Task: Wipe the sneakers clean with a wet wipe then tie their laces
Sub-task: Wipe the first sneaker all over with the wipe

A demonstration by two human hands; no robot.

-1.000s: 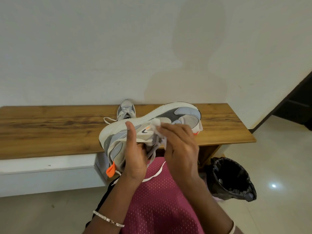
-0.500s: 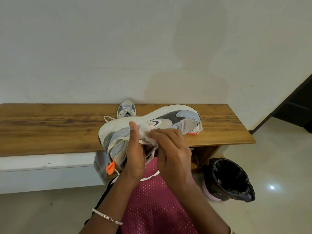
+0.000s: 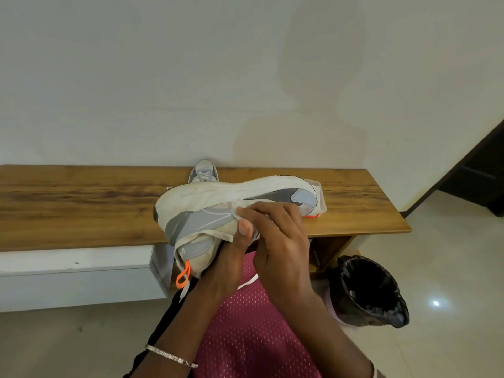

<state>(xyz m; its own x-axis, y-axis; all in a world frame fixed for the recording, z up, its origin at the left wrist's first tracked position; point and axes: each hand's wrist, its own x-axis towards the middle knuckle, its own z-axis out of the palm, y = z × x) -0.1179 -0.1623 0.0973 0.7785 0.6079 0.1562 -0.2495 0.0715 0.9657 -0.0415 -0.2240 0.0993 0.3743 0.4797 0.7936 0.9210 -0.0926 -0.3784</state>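
Sneaker [image 3: 231,203] looked light yet bulky; left hand [image 3: 231,257] gripped its collar, right hand [image 3: 275,230] pinched what seemed a limp wet wipe [image 3: 236,208] against its side.

No readable text, number or sign for you anywhere in view. Held sneaker [image 3: 234,205]: grey side panel shows only thin curved white line, no letters; any brand mark there is covered by your right hand [image 3: 275,241] and wipe [image 3: 240,207]. Second sneaker [image 3: 204,174] on worktop [image 3: 81,203]: too small to read. Black bin bag [image 3: 368,290]: plain, unprinted.
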